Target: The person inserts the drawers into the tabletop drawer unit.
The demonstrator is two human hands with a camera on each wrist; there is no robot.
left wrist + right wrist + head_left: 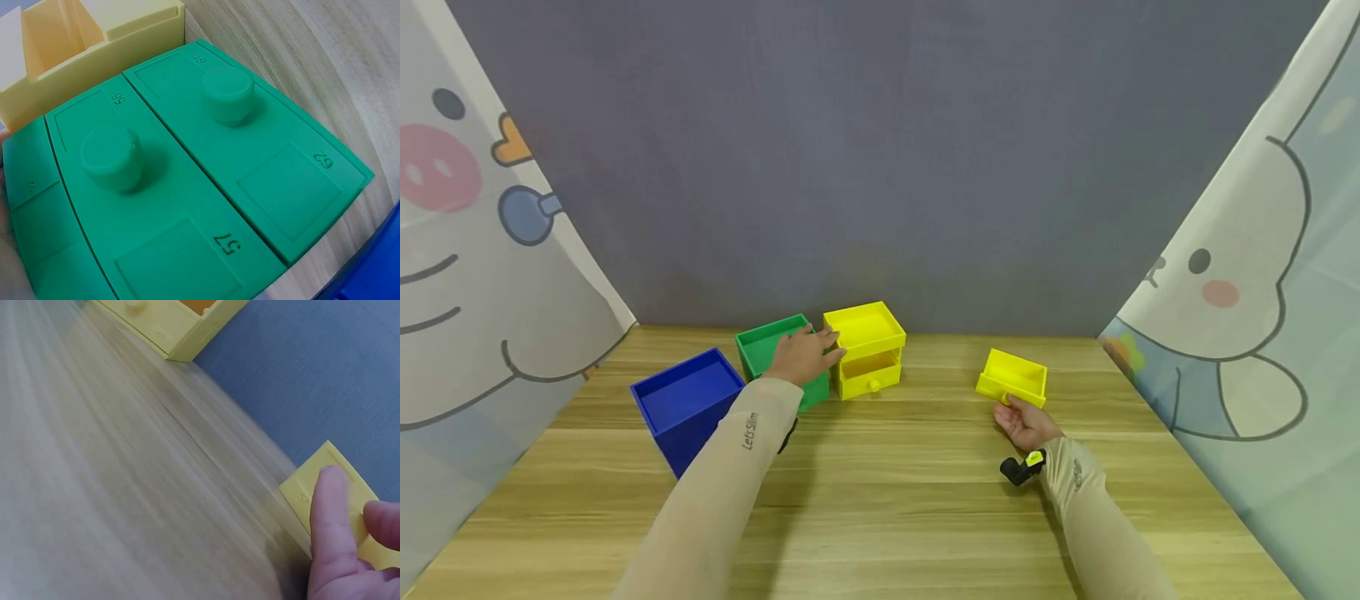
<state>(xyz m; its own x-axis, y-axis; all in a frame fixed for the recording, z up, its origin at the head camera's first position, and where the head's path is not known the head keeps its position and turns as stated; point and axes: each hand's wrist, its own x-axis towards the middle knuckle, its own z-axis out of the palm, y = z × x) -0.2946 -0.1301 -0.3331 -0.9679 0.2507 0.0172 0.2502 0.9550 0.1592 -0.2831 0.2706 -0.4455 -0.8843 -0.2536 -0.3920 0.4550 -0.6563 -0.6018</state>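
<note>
My left hand [802,358] lies over the green drawer box [766,335], its fingers spread toward the near left edge of the yellow drawer cabinet [868,329]. In the left wrist view the green box shows two drawer fronts with round knobs [112,156]. The yellow cabinet has an open slot above a lower drawer with a knob [874,386]. Off to the right, my right hand [1028,423] pinches the front knob of a separate yellow drawer [1017,372]. In the right wrist view, thumb and index finger [331,519] are at that drawer's front.
A blue drawer box [688,390] stands left of the green one, beside my left forearm. All of them are on a wood-grain table [887,500]. Behind rises a grey wall panel [880,167], with printed cartoon sheets at both sides.
</note>
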